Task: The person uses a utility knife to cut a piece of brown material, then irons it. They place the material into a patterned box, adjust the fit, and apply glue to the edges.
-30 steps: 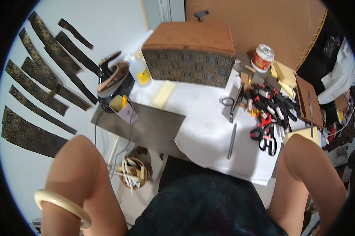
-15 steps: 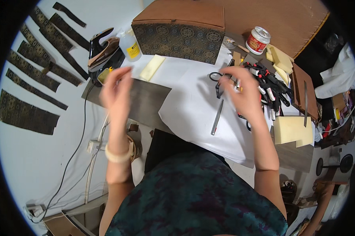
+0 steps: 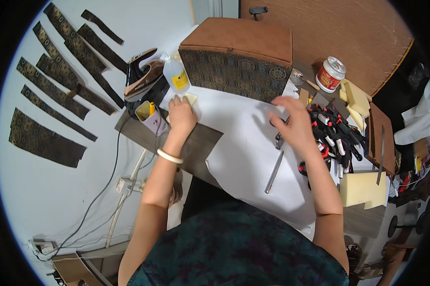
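Note:
At the left of the table, my left hand (image 3: 182, 118) is closed over a pale yellow foam strip (image 3: 192, 98). The strip's far end shows past the fingers; most of it is hidden beneath the hand. My right hand (image 3: 293, 125) hovers over the white sheet (image 3: 243, 143) with its thumb and fingers curved apart and nothing visible between them. Partly hidden behind it lies a small black tool (image 3: 278, 141), its kind unclear. A slim grey metal pen-like tool (image 3: 274, 172) rests on the sheet just below. Beside the right hand is a heap of black-and-red clips (image 3: 336, 136).
A patterned box with brown lid (image 3: 234, 69) stands at the back. An iron (image 3: 141, 76), a clear bottle (image 3: 177, 76) and a pen cup (image 3: 151, 119) line the left. Along the right are a can (image 3: 330, 75) and foam blocks (image 3: 362, 189). Patterned strips (image 3: 48, 138) hang on the wall.
My left hand has come down from the air onto the foam strip, which has shifted left. My right hand stays over the sheet beside the clips. The view has shifted slightly.

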### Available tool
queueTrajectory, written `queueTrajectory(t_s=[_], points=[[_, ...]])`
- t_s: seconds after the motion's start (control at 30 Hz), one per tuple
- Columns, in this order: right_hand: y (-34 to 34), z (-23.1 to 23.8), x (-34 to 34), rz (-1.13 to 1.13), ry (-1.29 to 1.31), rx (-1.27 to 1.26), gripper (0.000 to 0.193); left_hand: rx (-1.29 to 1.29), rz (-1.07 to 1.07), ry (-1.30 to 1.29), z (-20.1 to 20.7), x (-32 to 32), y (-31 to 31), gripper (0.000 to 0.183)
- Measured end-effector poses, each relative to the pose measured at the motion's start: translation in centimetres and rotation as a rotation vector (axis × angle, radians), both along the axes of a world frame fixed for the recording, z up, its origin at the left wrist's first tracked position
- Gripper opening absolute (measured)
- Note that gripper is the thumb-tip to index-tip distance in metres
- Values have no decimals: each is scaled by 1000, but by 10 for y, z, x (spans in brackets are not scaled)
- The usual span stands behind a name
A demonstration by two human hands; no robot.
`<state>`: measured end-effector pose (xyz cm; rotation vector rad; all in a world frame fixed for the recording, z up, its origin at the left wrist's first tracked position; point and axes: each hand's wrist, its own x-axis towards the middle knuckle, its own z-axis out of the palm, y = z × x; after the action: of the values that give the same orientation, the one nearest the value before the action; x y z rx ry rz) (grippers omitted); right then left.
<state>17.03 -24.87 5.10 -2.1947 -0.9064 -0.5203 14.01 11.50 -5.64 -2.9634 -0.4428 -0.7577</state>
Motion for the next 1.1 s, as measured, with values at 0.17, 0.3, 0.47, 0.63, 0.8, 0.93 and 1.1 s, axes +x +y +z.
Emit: queueTrajectory(t_s=[0.17,0.3,0.47,0.63,0.8,0.93,1.1], points=[[7,26,94,-234,328,705,50,-818,-266,-678,112,80,20,48],[4,5,188,-354,773,1066,58,-1247,-163,-570,142,172,40,59],[16,-21,129,-417,268,674,35,-1287,-206,-588,97,197,57,50],[9,-61,-22,-83,-45,-370,31,-1293,-188,-657,94,204,52,38],[-30,-79,5,-237,-253,-678,13,-1263,-139,-701,93,208,46,37],[-49,-81,50,-405,-266,-647,13,-1270,-152,-709,91,209,51,37],[-37,-88,93,-625,-210,-774,19,-1231,-115,-658,99,202,41,38]])
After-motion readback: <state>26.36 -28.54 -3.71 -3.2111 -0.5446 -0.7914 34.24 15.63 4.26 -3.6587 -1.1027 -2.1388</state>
